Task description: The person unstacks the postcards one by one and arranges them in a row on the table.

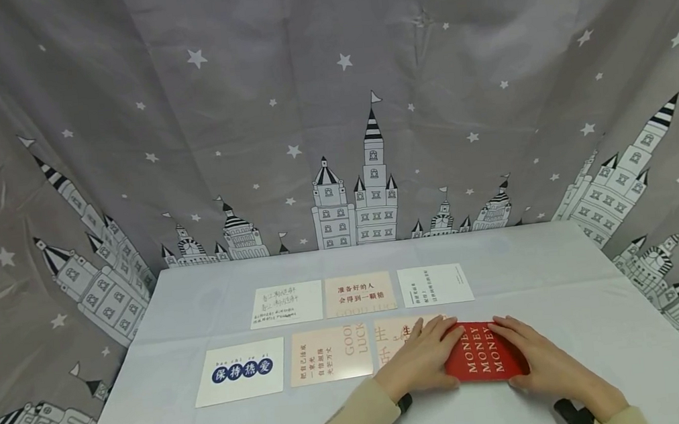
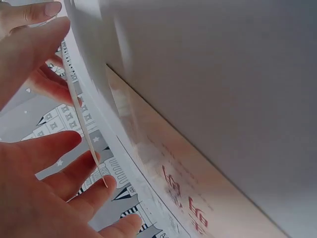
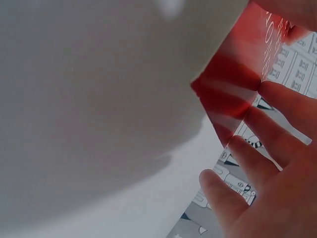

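Note:
A red card (image 1: 480, 352) with pale "MONEY" lettering is held between both hands at the table's right front. The left hand (image 1: 423, 361) grips its left edge, fingers at the far corner and thumb at the near one. At the opposite edge, the right hand (image 1: 543, 359) grips it the same way. Edge-on in the left wrist view, the card (image 2: 81, 114) looks slightly bowed. Its red face (image 3: 233, 74) shows in the right wrist view, fingertips touching the edge. A pink card (image 1: 387, 342) lies beside the left hand, partly hidden by it.
On the white table (image 1: 151, 417) lie a blue-lettered white card (image 1: 241, 389) and a pink card (image 1: 332, 371) in the near row. Behind them are a handwritten card (image 1: 287, 304), another pink card (image 1: 360, 294) and a white card (image 1: 437, 285). A grey castle-print curtain (image 1: 242, 65) stands behind.

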A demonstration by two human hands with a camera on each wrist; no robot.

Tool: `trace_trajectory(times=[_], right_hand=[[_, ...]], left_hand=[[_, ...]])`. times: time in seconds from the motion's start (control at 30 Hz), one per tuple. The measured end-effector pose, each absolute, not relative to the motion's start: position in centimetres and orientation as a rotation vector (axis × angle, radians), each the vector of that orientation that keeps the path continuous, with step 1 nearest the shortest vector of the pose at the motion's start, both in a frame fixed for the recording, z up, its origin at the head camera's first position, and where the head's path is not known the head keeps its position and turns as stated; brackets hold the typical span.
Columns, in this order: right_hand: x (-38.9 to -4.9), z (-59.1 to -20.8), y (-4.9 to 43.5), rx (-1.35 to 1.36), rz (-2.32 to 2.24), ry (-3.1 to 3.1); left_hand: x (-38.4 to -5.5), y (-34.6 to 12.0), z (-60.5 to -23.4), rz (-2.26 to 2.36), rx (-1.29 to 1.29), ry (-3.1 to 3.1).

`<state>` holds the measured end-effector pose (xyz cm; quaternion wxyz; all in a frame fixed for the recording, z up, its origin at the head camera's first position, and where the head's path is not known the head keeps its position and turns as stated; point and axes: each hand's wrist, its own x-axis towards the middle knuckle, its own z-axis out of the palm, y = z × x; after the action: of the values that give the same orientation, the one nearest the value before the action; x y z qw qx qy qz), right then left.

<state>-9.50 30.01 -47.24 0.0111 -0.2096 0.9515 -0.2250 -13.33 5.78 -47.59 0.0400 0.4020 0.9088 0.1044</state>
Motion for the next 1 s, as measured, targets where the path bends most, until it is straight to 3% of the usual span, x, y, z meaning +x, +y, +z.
trace_trajectory(times=[1.0], right_hand=[[-12.3,-47.4,33.7,-0.591,-0.710,2.852]], left_hand=[[-15.7,10.7,-47.8,0.274,1.038,2.765]])
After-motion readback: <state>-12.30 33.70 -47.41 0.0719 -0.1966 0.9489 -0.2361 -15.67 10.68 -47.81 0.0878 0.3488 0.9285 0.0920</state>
